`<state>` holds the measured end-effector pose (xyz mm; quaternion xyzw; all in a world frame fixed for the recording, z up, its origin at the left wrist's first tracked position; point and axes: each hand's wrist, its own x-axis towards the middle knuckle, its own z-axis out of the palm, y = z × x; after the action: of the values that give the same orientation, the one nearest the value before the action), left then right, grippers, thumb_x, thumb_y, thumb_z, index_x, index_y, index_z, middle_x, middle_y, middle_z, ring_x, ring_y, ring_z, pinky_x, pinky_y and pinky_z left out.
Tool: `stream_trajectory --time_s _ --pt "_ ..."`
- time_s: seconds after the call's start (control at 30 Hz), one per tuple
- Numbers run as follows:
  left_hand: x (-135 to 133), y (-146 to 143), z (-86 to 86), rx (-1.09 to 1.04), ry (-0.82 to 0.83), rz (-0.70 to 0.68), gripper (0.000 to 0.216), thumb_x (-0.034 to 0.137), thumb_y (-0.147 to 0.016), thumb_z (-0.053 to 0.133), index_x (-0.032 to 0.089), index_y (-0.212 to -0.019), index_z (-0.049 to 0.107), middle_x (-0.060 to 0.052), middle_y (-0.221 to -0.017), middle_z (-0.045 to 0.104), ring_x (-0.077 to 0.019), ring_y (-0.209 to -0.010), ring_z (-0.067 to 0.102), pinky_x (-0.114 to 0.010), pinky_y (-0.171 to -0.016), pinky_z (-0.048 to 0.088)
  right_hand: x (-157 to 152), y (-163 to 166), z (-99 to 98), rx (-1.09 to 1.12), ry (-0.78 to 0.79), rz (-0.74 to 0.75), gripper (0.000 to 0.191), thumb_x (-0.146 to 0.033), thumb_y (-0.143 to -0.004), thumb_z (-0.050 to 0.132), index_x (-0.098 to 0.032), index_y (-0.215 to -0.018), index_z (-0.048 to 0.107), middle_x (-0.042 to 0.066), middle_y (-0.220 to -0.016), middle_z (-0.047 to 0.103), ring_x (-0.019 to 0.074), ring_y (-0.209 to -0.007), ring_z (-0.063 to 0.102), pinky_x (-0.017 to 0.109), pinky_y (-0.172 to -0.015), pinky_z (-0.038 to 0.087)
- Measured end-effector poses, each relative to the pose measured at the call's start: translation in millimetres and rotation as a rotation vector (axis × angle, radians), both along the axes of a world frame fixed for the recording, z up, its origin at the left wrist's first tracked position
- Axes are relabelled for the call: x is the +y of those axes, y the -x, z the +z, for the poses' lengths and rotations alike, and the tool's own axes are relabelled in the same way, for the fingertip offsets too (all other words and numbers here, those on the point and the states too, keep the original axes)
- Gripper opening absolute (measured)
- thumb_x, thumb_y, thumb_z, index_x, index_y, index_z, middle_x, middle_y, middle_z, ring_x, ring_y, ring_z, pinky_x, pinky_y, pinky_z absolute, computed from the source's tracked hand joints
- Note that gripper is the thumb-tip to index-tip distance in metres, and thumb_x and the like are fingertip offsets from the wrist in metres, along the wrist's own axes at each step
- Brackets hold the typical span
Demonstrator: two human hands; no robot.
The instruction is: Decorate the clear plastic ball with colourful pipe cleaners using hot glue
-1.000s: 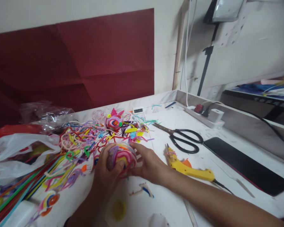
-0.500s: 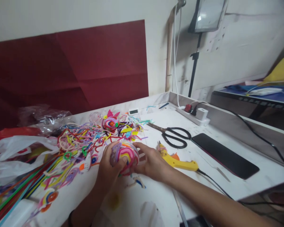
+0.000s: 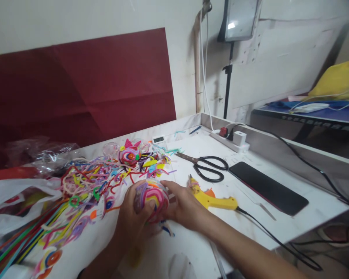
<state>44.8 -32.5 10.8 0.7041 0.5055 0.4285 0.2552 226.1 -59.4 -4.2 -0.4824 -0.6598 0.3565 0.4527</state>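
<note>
A round ball covered with coloured pipe cleaners (image 3: 156, 193) in pink, purple, yellow and white swirls is held just above the table. My left hand (image 3: 135, 207) wraps its left side, thumb pressed across the front. Around its right side curl the fingers of my right hand (image 3: 182, 205), some of them hidden behind the ball. To the right of my right hand lies a yellow hot glue gun (image 3: 216, 200). Black-handled scissors (image 3: 205, 164) rest open beyond it. A finished-looking decorated ball with pink ears (image 3: 130, 153) sits farther back.
Loose pipe cleaners (image 3: 87, 180) spread over the left side, beside a white plastic bag (image 3: 23, 201). A black phone (image 3: 269, 188) and tweezers (image 3: 267, 211) lie at right. Behind are a power strip (image 3: 231, 142) and a small digital timer (image 3: 158, 140). The glue gun's cord trails off the right edge.
The camera view has turned slightly right, so the surroundings shift left. Both hands keep hold of the ball, which looks almost unchanged in position and facing.
</note>
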Motion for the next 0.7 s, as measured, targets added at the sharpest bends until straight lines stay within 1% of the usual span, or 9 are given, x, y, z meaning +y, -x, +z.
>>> stream_trajectory --time_s 0.1,0.2,0.3,0.43,0.53,0.6,0.7 --pt "-2 1 -4.2 0.006 -0.038 0.004 0.05 0.046 -0.073 0.064 0.019 -0.114 0.059 -0.009 -0.109 0.067 -0.0303 -0.101 0.065 -0.046 -0.086 0.056 -1 -1 0.6 -0.008 -0.059 0.029 0.059 -0.028 -0.067 0.085 -0.023 -0.12 0.061 0.007 -0.108 0.071 0.0247 -0.092 0.069 0.037 -0.078 0.057" --pt "-4 3 -8.6 0.033 -0.073 -0.008 0.048 0.045 -0.076 0.064 0.02 -0.117 0.057 -0.009 -0.113 0.065 -0.0302 -0.104 0.064 -0.045 -0.087 0.056 -2 -2 0.6 -0.007 -0.085 0.037 0.062 -0.029 -0.067 0.085 -0.023 -0.123 0.06 0.008 -0.11 0.069 0.0256 -0.097 0.067 0.039 -0.083 0.055" --pt "-4 4 -11.7 0.051 -0.065 -0.022 0.049 0.042 -0.078 0.064 0.02 -0.121 0.054 -0.01 -0.118 0.063 -0.0301 -0.106 0.063 -0.045 -0.089 0.055 -3 -2 0.8 -0.011 -0.061 0.049 0.065 -0.029 -0.068 0.085 -0.022 -0.126 0.057 0.009 -0.112 0.068 0.0261 -0.1 0.066 0.04 -0.084 0.055" --pt "-3 4 -13.9 0.062 -0.075 -0.024 0.049 0.039 -0.078 0.064 0.022 -0.122 0.053 -0.009 -0.12 0.062 -0.0296 -0.108 0.062 -0.045 -0.09 0.054 -4 -3 0.3 -0.027 -0.046 0.044 0.064 -0.028 -0.07 0.083 -0.018 -0.127 0.055 0.012 -0.116 0.066 0.0288 -0.106 0.063 0.042 -0.088 0.053" --pt "-3 2 -13.4 0.062 -0.086 -0.033 0.049 0.04 -0.077 0.064 0.021 -0.121 0.053 -0.009 -0.12 0.061 -0.0295 -0.108 0.061 -0.045 -0.091 0.053 -6 -6 -1.8 -0.049 -0.05 0.045 0.065 -0.027 -0.072 0.081 -0.02 -0.129 0.051 0.011 -0.121 0.063 0.0287 -0.112 0.06 0.044 -0.092 0.051" --pt "-4 1 -11.7 0.062 -0.082 -0.035 0.049 0.04 -0.077 0.064 0.02 -0.12 0.053 -0.009 -0.118 0.061 -0.0294 -0.107 0.061 -0.045 -0.09 0.053 -7 -7 -3.0 -0.095 -0.079 0.033 0.068 -0.025 -0.07 0.082 -0.021 -0.129 0.05 0.01 -0.124 0.06 0.0285 -0.114 0.057 0.045 -0.095 0.049" --pt "-6 -2 -8.0 0.055 -0.068 -0.024 0.049 0.04 -0.076 0.063 0.019 -0.119 0.054 -0.01 -0.116 0.062 -0.0296 -0.106 0.061 -0.046 -0.09 0.053 -8 -5 -3.0 -0.153 -0.07 0.005 0.08 -0.026 -0.059 0.087 -0.021 -0.129 0.049 0.01 -0.125 0.058 0.0298 -0.113 0.056 0.045 -0.093 0.049"
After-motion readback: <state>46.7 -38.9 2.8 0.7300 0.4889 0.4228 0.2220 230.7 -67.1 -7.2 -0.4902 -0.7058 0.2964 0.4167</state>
